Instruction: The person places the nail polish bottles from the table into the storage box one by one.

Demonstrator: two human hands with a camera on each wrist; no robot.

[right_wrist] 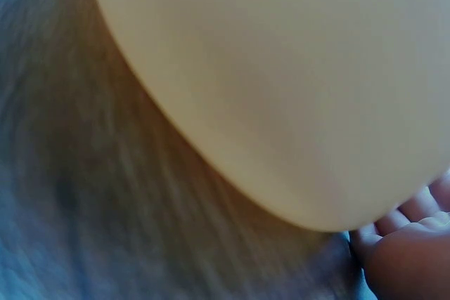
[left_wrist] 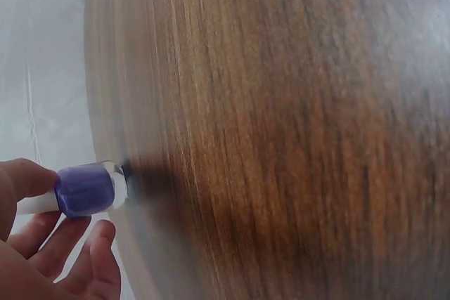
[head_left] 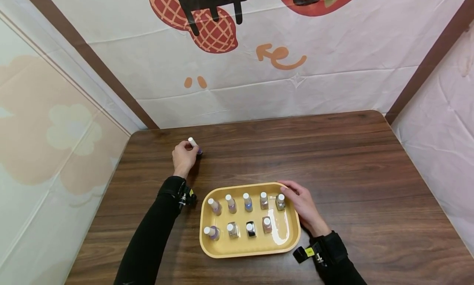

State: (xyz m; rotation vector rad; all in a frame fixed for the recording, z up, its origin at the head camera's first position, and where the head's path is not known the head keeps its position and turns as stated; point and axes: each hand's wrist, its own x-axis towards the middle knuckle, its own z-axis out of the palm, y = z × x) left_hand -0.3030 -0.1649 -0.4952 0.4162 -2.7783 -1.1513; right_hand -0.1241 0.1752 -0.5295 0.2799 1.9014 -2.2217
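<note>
At the table's far left, my left hand (head_left: pixel 185 156) pinches a nail polish bottle (left_wrist: pixel 85 189) with a white cap and purple polish, between thumb and fingers. The bottle leans, its base close to the wood; whether it touches I cannot tell. My right hand (head_left: pixel 304 203) grips the far right corner of a yellow tray (head_left: pixel 255 252), thumb over the rim and fingers along the outside. In the right wrist view the tray's side (right_wrist: pixel 281 103) fills much of the picture. Several white-capped nail polish bottles (head_left: pixel 247 202) stand in two rows in the tray, one purple bottle (head_left: pixel 212 232) tilted at the near left.
A brown wooden table (head_left: pixel 352 161) lies under everything. Behind it hangs a white printed cloth (head_left: pixel 237 100), with another patterned cloth (head_left: pixel 74 133) along the left and a pale one (head_left: pixel 440 124) on the right.
</note>
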